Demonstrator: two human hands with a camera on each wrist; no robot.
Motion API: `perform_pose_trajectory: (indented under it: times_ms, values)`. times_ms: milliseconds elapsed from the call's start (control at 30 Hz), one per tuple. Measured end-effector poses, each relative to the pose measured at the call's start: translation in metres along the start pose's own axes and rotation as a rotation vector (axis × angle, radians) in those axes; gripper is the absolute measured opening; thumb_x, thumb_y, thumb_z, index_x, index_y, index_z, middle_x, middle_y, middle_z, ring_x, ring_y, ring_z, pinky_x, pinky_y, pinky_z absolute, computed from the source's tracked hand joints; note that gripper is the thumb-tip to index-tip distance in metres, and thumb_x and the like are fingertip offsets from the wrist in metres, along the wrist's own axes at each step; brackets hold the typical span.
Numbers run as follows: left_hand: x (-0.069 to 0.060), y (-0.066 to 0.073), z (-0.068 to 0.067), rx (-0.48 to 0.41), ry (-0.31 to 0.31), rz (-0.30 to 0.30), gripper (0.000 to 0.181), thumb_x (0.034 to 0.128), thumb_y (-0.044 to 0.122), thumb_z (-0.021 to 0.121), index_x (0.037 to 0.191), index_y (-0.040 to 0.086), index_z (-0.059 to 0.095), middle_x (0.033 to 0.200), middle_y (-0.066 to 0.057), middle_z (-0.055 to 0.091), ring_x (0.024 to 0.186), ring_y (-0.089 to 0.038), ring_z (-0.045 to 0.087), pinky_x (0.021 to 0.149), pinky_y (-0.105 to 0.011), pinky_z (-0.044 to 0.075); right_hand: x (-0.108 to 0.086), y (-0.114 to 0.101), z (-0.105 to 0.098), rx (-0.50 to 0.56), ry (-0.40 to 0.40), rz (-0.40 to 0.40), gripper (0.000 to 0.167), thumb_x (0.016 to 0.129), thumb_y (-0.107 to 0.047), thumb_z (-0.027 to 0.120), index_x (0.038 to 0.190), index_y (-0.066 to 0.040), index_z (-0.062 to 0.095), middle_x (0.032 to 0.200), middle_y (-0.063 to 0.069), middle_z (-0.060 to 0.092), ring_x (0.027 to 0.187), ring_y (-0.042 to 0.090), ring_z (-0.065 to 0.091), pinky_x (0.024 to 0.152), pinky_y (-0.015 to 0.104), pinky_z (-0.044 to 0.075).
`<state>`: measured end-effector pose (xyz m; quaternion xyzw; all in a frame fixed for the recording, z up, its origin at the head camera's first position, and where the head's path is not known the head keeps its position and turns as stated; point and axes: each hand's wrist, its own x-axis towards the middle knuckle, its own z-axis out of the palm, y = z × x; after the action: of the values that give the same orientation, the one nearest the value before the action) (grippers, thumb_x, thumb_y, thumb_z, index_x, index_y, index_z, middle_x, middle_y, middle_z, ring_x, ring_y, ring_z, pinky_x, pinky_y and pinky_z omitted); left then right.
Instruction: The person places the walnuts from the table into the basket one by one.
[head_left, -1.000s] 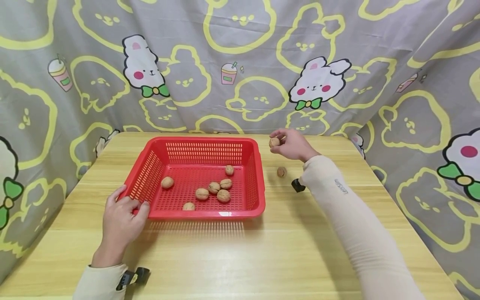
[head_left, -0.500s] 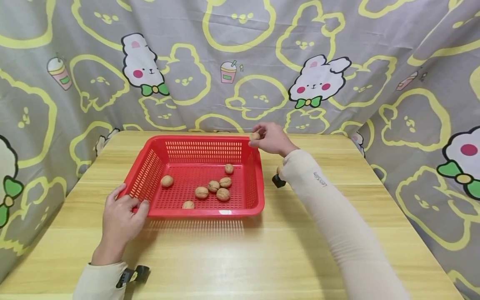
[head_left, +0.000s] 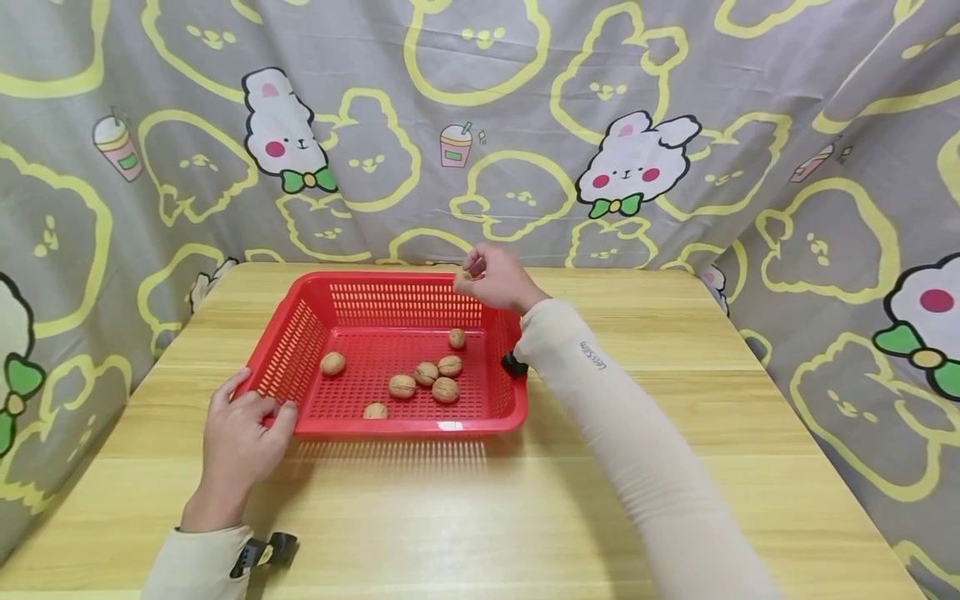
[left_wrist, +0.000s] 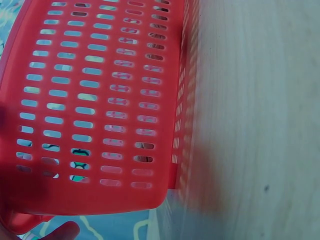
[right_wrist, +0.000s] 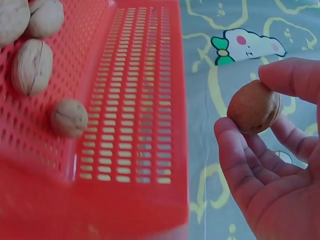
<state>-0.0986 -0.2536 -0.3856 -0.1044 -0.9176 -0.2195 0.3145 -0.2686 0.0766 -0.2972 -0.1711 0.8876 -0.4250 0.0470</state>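
A red plastic basket [head_left: 412, 427] with slotted walls stands on the table, several walnuts [head_left: 446, 390] lying on its floor. My left hand [head_left: 243, 442] grips the rim at the near left corner. Above the basket's far right part, my right hand [head_left: 498, 279] pinches a walnut [right_wrist: 254, 107] between thumb and fingertips, as the right wrist view shows clearly. In the head view that walnut is partly covered by the fingers. The left wrist view shows mostly the slotted outer wall [left_wrist: 95, 197], with a fingertip [left_wrist: 65, 232] low at the left.
The wooden table [head_left: 465, 517] extends in front of the basket and to its right. A grey patterned curtain [head_left: 517, 125] hangs close behind and at both sides. A black wrist camera [head_left: 513, 364] juts from the right sleeve beside the basket's right wall.
My right hand has carried the walnut leftward from beside the basket to above its far right part. A loose walnut on the table is now hidden by the sleeve. The left hand stays put.
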Motion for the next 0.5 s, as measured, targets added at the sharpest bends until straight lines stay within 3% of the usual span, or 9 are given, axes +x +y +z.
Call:
perform_pose_trajectory:
  times_ms: [267, 500]
  values:
    - [0.000, 0.000, 0.000, -0.004, 0.013, 0.009, 0.026, 0.0779, 0.012, 0.061, 0.062, -0.008, 0.065, 0.062, -0.020, 0.064, 0.074, -0.041, 0.064, 0.108, -0.049, 0.031, 0.005, -0.004, 0.021, -0.068, -0.057, 0.010, 0.023, 0.086, -0.022, 0.068, 0.100, -0.011, 0.053, 0.096, 0.004, 0.063, 0.085, 0.019, 0.056, 0.075, 0.032, 0.047]
    - [-0.001, 0.000, 0.000, -0.007, 0.003, -0.007, 0.027, 0.0787, 0.012, 0.061, 0.062, -0.008, 0.066, 0.064, -0.021, 0.064, 0.077, -0.041, 0.064, 0.109, -0.048, 0.030, 0.007, -0.005, 0.037, -0.033, -0.106, 0.012, 0.023, 0.087, -0.020, 0.071, 0.098, -0.010, 0.054, 0.094, 0.004, 0.064, 0.088, 0.018, 0.058, 0.076, 0.032, 0.048]
